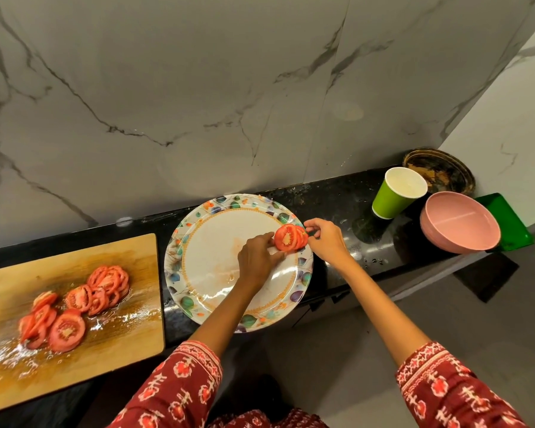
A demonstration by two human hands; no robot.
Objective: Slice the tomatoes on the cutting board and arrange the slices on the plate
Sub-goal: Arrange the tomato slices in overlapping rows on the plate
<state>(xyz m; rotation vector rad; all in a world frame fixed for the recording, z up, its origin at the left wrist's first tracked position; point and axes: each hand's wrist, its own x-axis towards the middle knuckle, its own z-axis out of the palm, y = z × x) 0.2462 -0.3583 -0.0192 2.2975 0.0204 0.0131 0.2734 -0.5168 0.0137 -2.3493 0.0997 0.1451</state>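
**A:** What have you got on the head view?

**B:** I see a round white plate with a leaf-patterned rim (179,267) on the black stone counter (337,199). Both hands are at its right side, on a small stack of red tomato slices (289,237) standing on edge near the rim.

**A:** How are the hands set?

**B:** The left hand (257,257) has its fingers curled, with the fingertips against the near face of the stack. The right hand (325,239) pinches the far end of the stack between thumb and fingers. So the slices are held between the two hands, touching the plate's surface.

**A:** And the other tomatoes?

**B:** The remaining tomato slices (74,307) lie on the wet wooden cutting board (121,350) just left of the plate, some fanned in overlapping rows, one large slice flat at the near side.

**A:** Anything else around?

**B:** To the right, well apart from the plate, a green paper cup (389,199), a pink bowl (459,223) resting partly on a green tray (513,223), and a dark round dish (445,168) leaning in the corner against the marble wall (198,88). I see red patterned sleeves (179,387) on both arms.
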